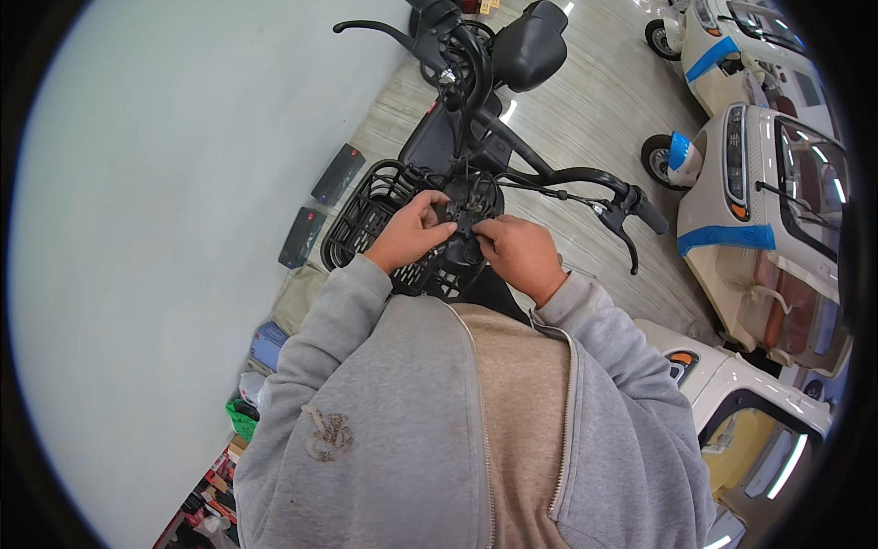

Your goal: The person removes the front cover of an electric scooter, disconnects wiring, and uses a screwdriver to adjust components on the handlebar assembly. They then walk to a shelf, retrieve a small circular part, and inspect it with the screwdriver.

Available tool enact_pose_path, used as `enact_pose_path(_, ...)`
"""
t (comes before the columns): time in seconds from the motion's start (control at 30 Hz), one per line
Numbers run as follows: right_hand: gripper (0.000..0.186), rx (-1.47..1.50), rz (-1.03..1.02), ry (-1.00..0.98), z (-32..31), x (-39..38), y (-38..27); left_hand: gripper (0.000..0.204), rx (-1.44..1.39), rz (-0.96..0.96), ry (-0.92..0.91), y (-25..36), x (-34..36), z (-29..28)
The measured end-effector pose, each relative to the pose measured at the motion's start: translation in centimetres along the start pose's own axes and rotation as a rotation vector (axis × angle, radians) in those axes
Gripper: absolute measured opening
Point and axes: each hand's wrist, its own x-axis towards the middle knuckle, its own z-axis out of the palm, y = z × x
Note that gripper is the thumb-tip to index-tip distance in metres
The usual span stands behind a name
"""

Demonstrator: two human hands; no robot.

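My left hand has its thumb and fingers closed round the left side of a small black fitting at the front of a black two-wheeler. My right hand grips the right side of that fitting, fingertips curled in against it; its finest parts are too small to make out. Black cables loop just above both hands. A black wire basket sits to the left of them, partly behind my left hand. The handlebar with its brake lever runs above and to the right.
A white wall fills the left, with dark boxes along its foot. A black padded seat is at the top. White small vehicles with blue tape stand at the right, another close by my right side. Assorted items lie at lower left.
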Motion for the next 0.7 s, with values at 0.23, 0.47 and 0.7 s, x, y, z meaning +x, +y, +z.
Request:
enact_pose_path(0.23, 0.010, -0.120, -0.063, -0.069, -0.3, 1.2, -0.3, 0.043, 0.008, 0.035, 0.067, -0.1, -0.7, 0.5)
enact_pose_path(0.47, 0.011, -0.177, -0.120, -0.138, -0.8, 1.8, -0.3, 0.039, 0.025, 0.028, 0.103, 0.1, -1.0, 0.7)
enact_pose_path(0.7, 0.009, -0.304, -0.191, -0.209, -0.8, 2.3, -0.3, 0.038, 0.018, 0.045, 0.120, 0.1, -0.9, 0.9)
